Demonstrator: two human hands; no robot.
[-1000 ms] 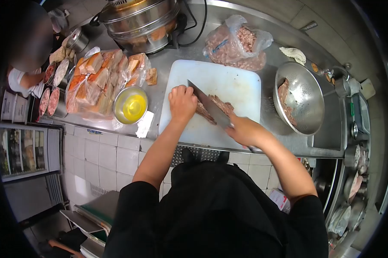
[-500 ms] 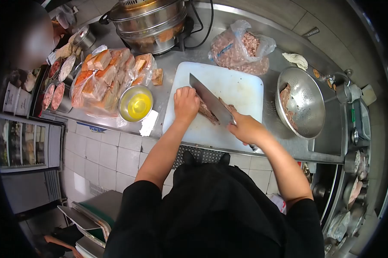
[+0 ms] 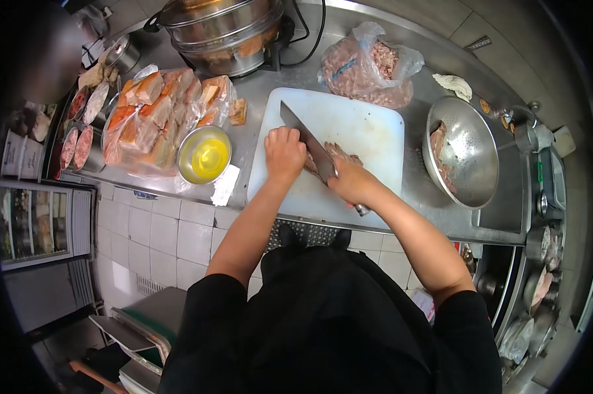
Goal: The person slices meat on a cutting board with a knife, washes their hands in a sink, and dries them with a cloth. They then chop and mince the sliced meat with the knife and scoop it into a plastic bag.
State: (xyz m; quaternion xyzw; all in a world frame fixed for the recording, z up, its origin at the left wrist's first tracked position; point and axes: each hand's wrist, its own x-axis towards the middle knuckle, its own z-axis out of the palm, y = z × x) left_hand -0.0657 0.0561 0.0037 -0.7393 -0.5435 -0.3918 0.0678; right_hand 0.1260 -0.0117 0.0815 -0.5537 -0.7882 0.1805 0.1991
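A white cutting board (image 3: 375,144) lies on the steel counter. My right hand (image 3: 354,182) is closed around the handle of a broad knife (image 3: 303,133), whose blade slants up and left across a piece of brown meat (image 3: 313,165). With its fingers curled, my left hand (image 3: 285,153) holds the meat down at the left side of the blade. Cut meat (image 3: 343,153) lies to the right of the blade, partly hidden behind my right hand. Right of the board, a steel colander (image 3: 470,154) holds more meat (image 3: 439,148) along its left side.
A metal bowl of yellow liquid (image 3: 209,156) and bagged orange-and-pale blocks (image 3: 155,121) stand left of the board. Behind are a large steel pot (image 3: 224,39) and a bag of minced meat (image 3: 365,69). A sink (image 3: 502,213) is at right. A blurred person is at upper left.
The knife and my right hand have shifted left toward my left hand, and more cut meat shows right of the blade. My left hand keeps its hold on the meat.
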